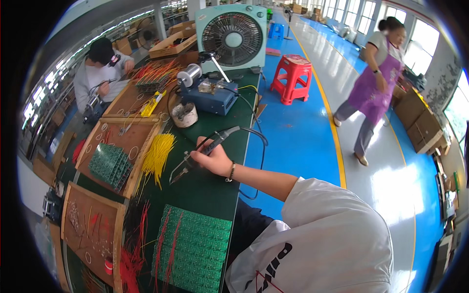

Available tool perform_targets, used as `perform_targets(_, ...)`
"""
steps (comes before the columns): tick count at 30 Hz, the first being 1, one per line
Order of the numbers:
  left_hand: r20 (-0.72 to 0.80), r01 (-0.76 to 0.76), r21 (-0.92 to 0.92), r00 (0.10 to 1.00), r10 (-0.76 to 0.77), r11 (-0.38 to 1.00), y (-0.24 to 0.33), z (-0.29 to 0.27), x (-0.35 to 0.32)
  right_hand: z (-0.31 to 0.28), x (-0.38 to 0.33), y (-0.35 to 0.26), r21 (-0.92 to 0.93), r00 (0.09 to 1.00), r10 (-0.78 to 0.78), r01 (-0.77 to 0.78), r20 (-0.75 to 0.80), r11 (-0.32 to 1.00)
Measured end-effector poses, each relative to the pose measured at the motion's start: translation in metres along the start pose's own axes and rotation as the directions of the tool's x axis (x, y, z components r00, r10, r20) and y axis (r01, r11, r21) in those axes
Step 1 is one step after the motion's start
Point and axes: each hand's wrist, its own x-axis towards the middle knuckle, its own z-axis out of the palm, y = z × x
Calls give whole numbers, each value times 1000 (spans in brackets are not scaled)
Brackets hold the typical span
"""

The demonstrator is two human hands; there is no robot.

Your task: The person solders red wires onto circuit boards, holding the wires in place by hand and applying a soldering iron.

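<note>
My right hand [214,160] reaches in from the right and is closed around a black soldering iron [222,136] with a bent metal wire guide near its tip. The tip points down to the left, over the dark green table mat [205,190]; I cannot tell whether it touches. A cable loops from the handle's back end past the table edge. Nearer to me lies a panel of green circuit boards [195,249] with thin red wires [172,244] across it. Left of my hand is a bundle of yellow wires [159,154]. My left hand is out of view.
Beyond my hand stand a blue solder feeder [210,97] with a spool, and a whitish cup [184,115]. Wooden trays [119,229] line the left. A large fan [232,39] and red stool [292,78] are farther off. One person sits across; another walks the aisle.
</note>
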Motion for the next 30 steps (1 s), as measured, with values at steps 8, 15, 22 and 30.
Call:
perform_targets(8, 335, -25, -222, 937, 100, 975, -39, -24, -22, -6, -15, -1, -74, 993, 118, -116, 28, 991)
perform_targets(15, 281, -195, -167, 930, 237, 966, -19, -3, -33, -18, -25, -3, -80, 993, 108, -111, -42, 991)
perform_targets(22, 289, -280, 39, 922, 257, 959, -1, -14, -58, -36, -27, 24, -244, 999, -50, 48, -2, 969)
perform_targets(30, 354, -264, -4, 902, 249, 964, -15, 2, -39, -55, 12, 36, -1, 953, 303, -303, 6, 953)
